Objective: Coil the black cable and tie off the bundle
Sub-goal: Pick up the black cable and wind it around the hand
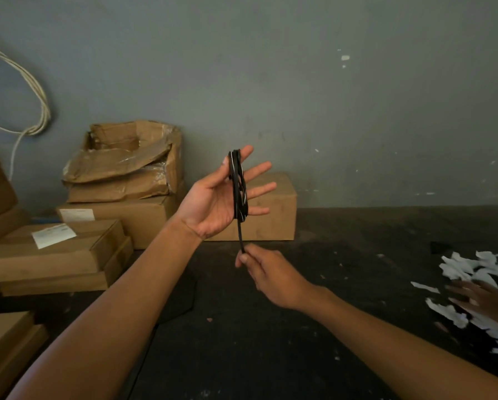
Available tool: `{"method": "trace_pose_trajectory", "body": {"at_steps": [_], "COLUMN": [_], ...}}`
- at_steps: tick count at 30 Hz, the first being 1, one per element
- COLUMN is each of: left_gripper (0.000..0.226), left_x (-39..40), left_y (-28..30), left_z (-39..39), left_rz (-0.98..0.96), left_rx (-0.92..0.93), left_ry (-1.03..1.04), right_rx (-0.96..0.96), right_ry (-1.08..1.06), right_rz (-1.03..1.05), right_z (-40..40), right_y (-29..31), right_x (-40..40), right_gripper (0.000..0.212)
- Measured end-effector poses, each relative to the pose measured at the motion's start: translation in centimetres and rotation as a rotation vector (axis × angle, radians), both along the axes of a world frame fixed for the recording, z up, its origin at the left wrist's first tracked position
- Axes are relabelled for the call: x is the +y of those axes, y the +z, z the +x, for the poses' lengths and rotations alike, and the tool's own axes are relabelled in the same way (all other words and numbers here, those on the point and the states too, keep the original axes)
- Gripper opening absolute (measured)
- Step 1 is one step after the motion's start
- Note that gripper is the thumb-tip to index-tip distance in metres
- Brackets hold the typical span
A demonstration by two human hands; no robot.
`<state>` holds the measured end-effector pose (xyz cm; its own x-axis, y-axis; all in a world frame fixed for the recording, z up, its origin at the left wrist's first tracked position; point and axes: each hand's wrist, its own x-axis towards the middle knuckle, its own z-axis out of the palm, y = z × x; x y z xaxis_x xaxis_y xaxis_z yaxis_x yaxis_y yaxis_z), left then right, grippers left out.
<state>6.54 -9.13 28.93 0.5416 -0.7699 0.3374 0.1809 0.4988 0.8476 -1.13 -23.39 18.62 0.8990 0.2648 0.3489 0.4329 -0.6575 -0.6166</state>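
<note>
I have the left hand (213, 197) raised palm-up in front of me, fingers spread and open, with the cable (238, 186) wound in several turns around them. The coil (237, 180) sits across the fingers near the knuckles, held there by the wraps alone since the hand is not closed on it. My right hand (266, 272) is lower and just below the left wrist, thumb and forefinger pinched shut on the tail (241, 236), which runs taut from the bottom of the coil down into that pinch.

I judge the coiling is nearly finished and the tie-off comes next. To do it well I would keep the left fingers stiff and apart so the loops do not slide off the tips, keep light tension on the tail so no turn goes slack, then bring the tail round the waist of the bundle across the loops, not along them, and tuck the end under the final turn.

The coil is a narrow oval, long axis close to upright, top by the index finger, bottom by the little finger. The tail carries that line on downward, leaning slightly right. How much cable is left past the pinch I cannot tell; the fist hides it
</note>
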Motion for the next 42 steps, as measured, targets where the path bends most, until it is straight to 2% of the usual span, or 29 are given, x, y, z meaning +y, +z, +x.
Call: {"method": "trace_pose_trajectory", "body": {"at_steps": [5,10,16,21,24,27,32,39,42], "left_gripper": [0.042,0.04,0.036,0.035,0.033,0.037,0.041,0.043,0.041], "left_x": [-0.1,0.0,-0.6,-1.3,-1.4,-1.6,-1.2,-0.6,-0.6], "left_y": [-2.1,-4.4,-5.9,-6.8,-7.5,-7.7,-7.1,-6.3,-5.9], "left_z": [1.3,1.8,0.8,-0.6,-0.9,-1.4,-2.5,-2.7,-3.3], "left_rz": [0.098,0.24,0.391,0.482,0.473,0.443,0.551,0.652,0.702], "left_rx": [0.059,0.052,-0.012,-0.077,-0.009,0.082,0.109,0.064,-0.057], "left_ry": [0.21,0.279,0.332,0.314,0.283,0.24,0.083,-0.045,-0.006], "right_rx": [0.0,-0.146,-0.282,-0.262,-0.279,-0.3,-0.23,-0.104,-0.089], "right_ry": [-0.088,-0.185,-0.222,-0.285,-0.34,-0.35,-0.16,0.014,0.043], "right_rz": [-0.201,-0.441,-0.564,-0.461,-0.425,-0.354,-0.39,-0.346,-0.305], "right_z": [-0.5,-1.7,-2.1,-1.8,-1.5,-1.2,-0.5,-0.2,-0.2], "right_y": [0.5,2.7,5.6,7.1,7.3,7.1,7.4,7.0,6.8], "right_x": [-0.2,-1.0,-1.9,-2.9,-3.4,-4.1,-5.7,-6.3,-6.5], "right_gripper": [0.02,0.021,0.022,0.023,0.028,0.04,0.07,0.044,0.029]}}
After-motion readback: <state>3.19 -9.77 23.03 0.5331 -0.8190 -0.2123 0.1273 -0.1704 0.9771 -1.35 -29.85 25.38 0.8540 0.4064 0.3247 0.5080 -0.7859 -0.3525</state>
